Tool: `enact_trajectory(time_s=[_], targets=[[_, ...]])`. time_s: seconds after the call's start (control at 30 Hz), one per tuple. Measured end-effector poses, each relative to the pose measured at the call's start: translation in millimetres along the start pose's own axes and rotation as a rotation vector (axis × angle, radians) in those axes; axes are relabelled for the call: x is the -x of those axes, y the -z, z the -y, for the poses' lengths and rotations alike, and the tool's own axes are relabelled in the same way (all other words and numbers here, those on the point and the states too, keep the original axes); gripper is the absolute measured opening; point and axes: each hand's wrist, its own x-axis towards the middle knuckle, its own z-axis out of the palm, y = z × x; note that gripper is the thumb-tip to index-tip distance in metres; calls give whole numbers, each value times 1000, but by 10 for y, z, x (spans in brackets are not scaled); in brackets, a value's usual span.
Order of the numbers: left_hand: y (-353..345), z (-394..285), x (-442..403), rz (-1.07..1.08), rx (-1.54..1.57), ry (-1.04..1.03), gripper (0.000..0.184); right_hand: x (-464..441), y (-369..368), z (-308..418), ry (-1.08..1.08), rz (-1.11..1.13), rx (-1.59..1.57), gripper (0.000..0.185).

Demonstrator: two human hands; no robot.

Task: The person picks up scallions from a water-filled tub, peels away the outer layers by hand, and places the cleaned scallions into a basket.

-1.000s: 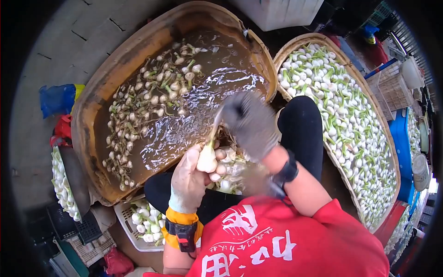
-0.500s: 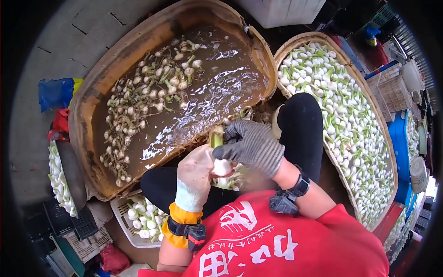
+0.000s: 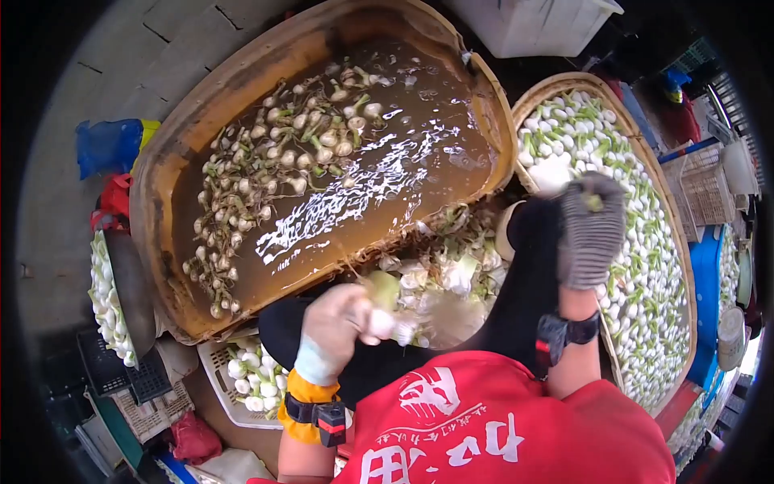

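Observation:
My left hand (image 3: 332,321), in a pale glove with bare fingertips, is closed above my lap; what its fingers hold is blurred. Close by it a pale green strip of peel or stem (image 3: 384,289) is smeared by motion. My right hand (image 3: 592,234), in a grey striped glove, is over the right-hand tub's near edge, with a yellowish-green bit (image 3: 594,202) at its fingers, which are blurred. Just left of those fingers is a blurred white garlic bulb (image 3: 552,173); whether they touch cannot be made out. Peels and stems (image 3: 455,278) lie heaped between my legs.
A brown tub (image 3: 153,202) of murky water holds unpeeled garlic bulbs (image 3: 282,149) with stems and roots. The right tub (image 3: 692,323) is full of white bulbs. A white basket (image 3: 218,379) of bulbs stands at left, and a white bin (image 3: 548,24) behind.
My hands have parted. The right moved far to the right, over the tub of white bulbs, with a white bulb near it. The left stayed over my lap, slightly lower.

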Motion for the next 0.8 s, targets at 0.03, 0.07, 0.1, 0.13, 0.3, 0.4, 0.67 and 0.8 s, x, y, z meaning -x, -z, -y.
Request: enact_trajectory(time_s=[0.03,0.07,0.1,0.13,0.3,0.4,0.67,0.8], targets=[[18,16,-82,161,-340,-77,26,-141,34,-7,87,-126,74,22],[14,36,-172,327,-680,-150,27,-207,76,-8,-57,-128,191,23],[10,141,-209,308,-793,-380,30,-212,25,13,-46,-50,147,26],[-109,-271,-247,361,-802,204,31,-203,-41,44,-36,25,106,29],[398,83,-1177,98,-255,25,38,246,-483,120,-162,898,-43,30],[580,123,-1923,-153,-185,174,49,607,-788,-93,-262,1373,-506,30],[1138,1964,-4203,-143,-737,256,39,844,-1042,-413,-371,1691,-560,24],[315,1115,-3624,-271,939,519,40,835,-985,-473,-374,1571,-631,9]])
